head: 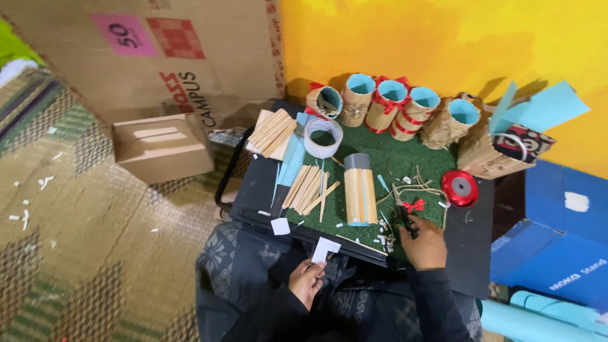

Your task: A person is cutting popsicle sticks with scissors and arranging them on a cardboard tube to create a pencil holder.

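Observation:
My left hand (308, 280) hangs over my lap and pinches a small white paper piece (324, 249). My right hand (423, 241) rests on the green mat (405, 158) at the table's near edge, closed on dark scissors (405, 218) beside a small red ribbon bow (413, 205). In the mat's middle stands a tube clad in wooden sticks (360, 188). Loose wooden sticks (308, 188) lie to its left, along with a light blue paper strip (291, 161).
Several finished stick-covered cups with light blue lining (386, 104) line the mat's back edge by the yellow wall. There is a tape roll (323, 137), a red ribbon spool (460, 187), a brown paper bag (500, 152), a cardboard box (163, 147) on the woven floor mat, and blue sheets (557, 253) at right.

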